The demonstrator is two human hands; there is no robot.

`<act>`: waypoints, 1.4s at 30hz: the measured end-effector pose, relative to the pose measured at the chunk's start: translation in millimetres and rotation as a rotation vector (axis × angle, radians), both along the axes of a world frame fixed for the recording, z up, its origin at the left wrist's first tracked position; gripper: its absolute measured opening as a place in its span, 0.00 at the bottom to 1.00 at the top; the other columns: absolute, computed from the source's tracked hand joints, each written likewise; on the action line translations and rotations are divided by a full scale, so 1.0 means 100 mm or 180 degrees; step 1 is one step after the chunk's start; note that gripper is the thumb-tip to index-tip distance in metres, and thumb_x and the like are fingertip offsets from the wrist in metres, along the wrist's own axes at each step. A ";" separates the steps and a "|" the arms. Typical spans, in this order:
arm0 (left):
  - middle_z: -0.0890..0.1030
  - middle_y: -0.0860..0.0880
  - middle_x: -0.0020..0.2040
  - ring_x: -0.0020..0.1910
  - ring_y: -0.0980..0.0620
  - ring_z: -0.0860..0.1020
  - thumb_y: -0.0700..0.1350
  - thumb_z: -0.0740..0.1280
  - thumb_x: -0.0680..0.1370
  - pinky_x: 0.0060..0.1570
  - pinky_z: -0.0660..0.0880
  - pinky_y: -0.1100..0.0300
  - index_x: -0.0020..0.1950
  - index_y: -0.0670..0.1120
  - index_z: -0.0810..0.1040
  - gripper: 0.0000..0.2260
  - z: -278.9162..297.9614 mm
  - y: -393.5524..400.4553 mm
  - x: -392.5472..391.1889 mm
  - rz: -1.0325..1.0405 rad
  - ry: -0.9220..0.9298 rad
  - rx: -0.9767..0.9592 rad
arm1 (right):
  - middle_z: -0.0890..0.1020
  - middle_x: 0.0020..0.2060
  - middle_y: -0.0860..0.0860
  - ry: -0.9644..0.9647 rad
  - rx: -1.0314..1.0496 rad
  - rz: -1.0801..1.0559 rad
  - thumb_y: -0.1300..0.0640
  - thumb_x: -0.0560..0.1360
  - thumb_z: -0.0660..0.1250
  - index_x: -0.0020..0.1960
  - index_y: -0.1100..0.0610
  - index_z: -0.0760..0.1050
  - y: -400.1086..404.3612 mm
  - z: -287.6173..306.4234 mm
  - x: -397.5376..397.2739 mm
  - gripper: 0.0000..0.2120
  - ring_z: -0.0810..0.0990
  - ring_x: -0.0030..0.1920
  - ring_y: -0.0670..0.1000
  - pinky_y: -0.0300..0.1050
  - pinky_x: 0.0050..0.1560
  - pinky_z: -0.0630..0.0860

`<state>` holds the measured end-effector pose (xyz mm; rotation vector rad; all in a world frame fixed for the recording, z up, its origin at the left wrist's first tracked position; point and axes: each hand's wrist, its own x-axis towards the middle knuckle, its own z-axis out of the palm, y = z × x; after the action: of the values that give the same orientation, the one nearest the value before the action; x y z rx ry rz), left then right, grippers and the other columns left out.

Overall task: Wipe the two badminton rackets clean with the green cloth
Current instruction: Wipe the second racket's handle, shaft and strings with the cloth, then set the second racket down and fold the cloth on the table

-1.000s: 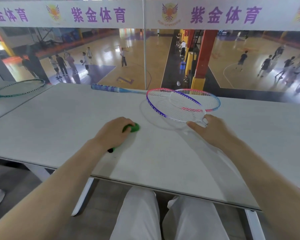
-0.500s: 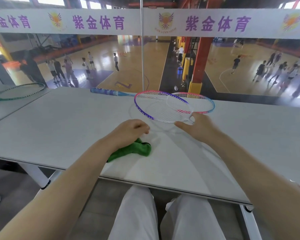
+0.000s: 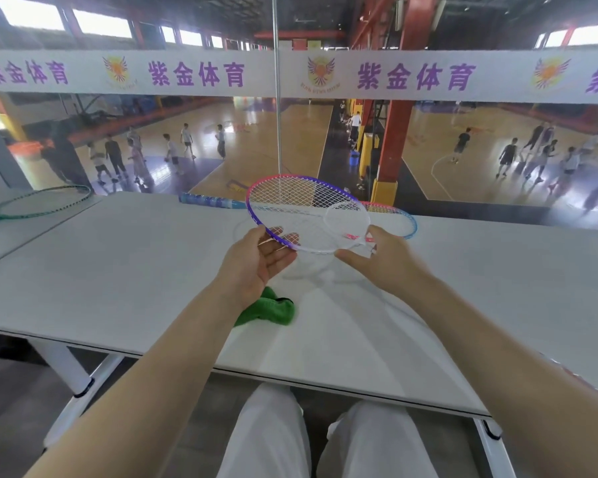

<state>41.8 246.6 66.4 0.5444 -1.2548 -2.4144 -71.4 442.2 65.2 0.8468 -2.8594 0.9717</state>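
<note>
A badminton racket with a purple, pink and white frame (image 3: 292,182) is held tilted above the white table (image 3: 118,270). My right hand (image 3: 384,262) grips it at the throat, below the head. My left hand (image 3: 256,262) is palm up at the head's near-left rim, with the thumb over the frame and the fingers under it. A second racket with a pink and blue frame (image 3: 406,220) lies flat on the table behind, and a blue handle (image 3: 206,201) points left. The green cloth (image 3: 271,310) lies crumpled on the table beside my left wrist.
A green-framed racket (image 3: 42,201) lies on the adjoining table at the left. Glass with a white banner (image 3: 290,75) rises behind the table's far edge, with a sports hall below. My legs in white trousers (image 3: 270,439) sit under the near edge.
My left hand let go of the green cloth and rose to the racket's rim. My right hand lifted the purple racket off the table and tilted its head up.
</note>
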 end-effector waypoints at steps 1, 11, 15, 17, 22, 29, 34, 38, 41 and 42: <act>0.85 0.40 0.51 0.48 0.45 0.85 0.46 0.59 0.83 0.45 0.82 0.54 0.60 0.39 0.76 0.13 0.02 0.01 0.00 0.0036 -0.0015 -0.0065 | 0.79 0.63 0.48 0.0034 -0.0005 -0.0003 0.22 0.62 0.62 0.66 0.49 0.70 0.00 0.02 0.01 0.43 0.79 0.58 0.53 0.53 0.54 0.78; 0.85 0.44 0.45 0.40 0.53 0.84 0.41 0.62 0.82 0.39 0.81 0.61 0.53 0.40 0.78 0.07 0.35 -0.06 -0.18 0.0344 -0.0007 -0.0438 | 0.79 0.53 0.54 -0.0523 -0.0086 0.0010 0.42 0.79 0.61 0.68 0.61 0.72 -0.14 0.41 -0.06 0.27 0.79 0.49 0.55 0.47 0.46 0.74; 0.84 0.46 0.45 0.40 0.54 0.83 0.42 0.63 0.82 0.35 0.80 0.63 0.53 0.42 0.78 0.06 0.39 -0.10 -0.35 0.0427 -0.0002 -0.0173 | 0.71 0.31 0.51 -0.1816 -0.0878 0.0046 0.54 0.81 0.59 0.51 0.63 0.77 -0.19 0.53 -0.13 0.14 0.64 0.26 0.46 0.39 0.25 0.58; 0.83 0.44 0.47 0.42 0.52 0.82 0.42 0.63 0.82 0.36 0.81 0.63 0.53 0.41 0.77 0.06 0.35 -0.03 -0.39 0.0284 -0.0064 -0.0237 | 0.70 0.29 0.50 -0.1938 -0.0946 -0.0043 0.55 0.81 0.57 0.46 0.61 0.76 -0.22 0.51 -0.17 0.13 0.62 0.26 0.46 0.38 0.24 0.57; 0.83 0.41 0.49 0.45 0.47 0.82 0.42 0.62 0.81 0.46 0.81 0.59 0.50 0.39 0.77 0.08 0.13 0.36 -0.40 -0.0436 -0.0532 -0.1027 | 0.66 0.26 0.48 -0.2319 -0.1412 -0.0207 0.56 0.82 0.55 0.43 0.59 0.72 -0.29 0.46 -0.25 0.13 0.59 0.24 0.45 0.36 0.21 0.54; 0.84 0.42 0.51 0.51 0.47 0.83 0.50 0.62 0.81 0.57 0.79 0.53 0.59 0.39 0.77 0.15 0.03 0.86 -0.37 -0.1392 -0.1022 -0.1840 | 0.62 0.24 0.48 -0.2655 -0.2222 -0.0423 0.57 0.83 0.51 0.40 0.57 0.66 -0.37 0.41 -0.30 0.15 0.56 0.20 0.44 0.36 0.19 0.53; 0.84 0.42 0.49 0.48 0.46 0.82 0.47 0.58 0.82 0.52 0.80 0.56 0.56 0.40 0.76 0.13 0.02 1.03 -0.30 -0.1583 -0.0976 -0.1885 | 0.63 0.23 0.48 -0.2729 -0.2565 -0.0754 0.60 0.81 0.50 0.38 0.57 0.66 -0.36 0.34 -0.28 0.14 0.58 0.18 0.45 0.36 0.18 0.54; 0.79 0.43 0.43 0.39 0.47 0.80 0.44 0.58 0.82 0.45 0.81 0.55 0.57 0.39 0.75 0.11 -0.05 1.08 -0.22 -0.1511 -0.0914 -0.1998 | 0.65 0.26 0.49 -0.2860 -0.2819 -0.0777 0.60 0.82 0.49 0.39 0.57 0.66 -0.31 0.27 -0.29 0.15 0.59 0.23 0.46 0.37 0.19 0.57; 0.76 0.44 0.39 0.35 0.49 0.78 0.41 0.59 0.82 0.36 0.80 0.60 0.57 0.38 0.75 0.10 -0.09 1.08 -0.19 -0.1246 -0.0868 -0.2196 | 0.67 0.27 0.50 -0.2918 -0.2964 -0.0720 0.59 0.83 0.48 0.40 0.58 0.67 -0.28 0.23 -0.26 0.15 0.62 0.24 0.46 0.35 0.21 0.65; 0.76 0.45 0.39 0.33 0.50 0.78 0.41 0.59 0.82 0.34 0.79 0.61 0.56 0.38 0.75 0.09 -0.10 1.07 -0.17 -0.1148 -0.0875 -0.2270 | 0.67 0.27 0.50 -0.2946 -0.3013 -0.0733 0.59 0.83 0.49 0.40 0.58 0.67 -0.26 0.22 -0.25 0.16 0.64 0.25 0.47 0.37 0.23 0.68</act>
<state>24.4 353.4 56.2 0.4617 -2.3506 -1.9576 -96.3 416.0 87.6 -0.0741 -2.2648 2.8244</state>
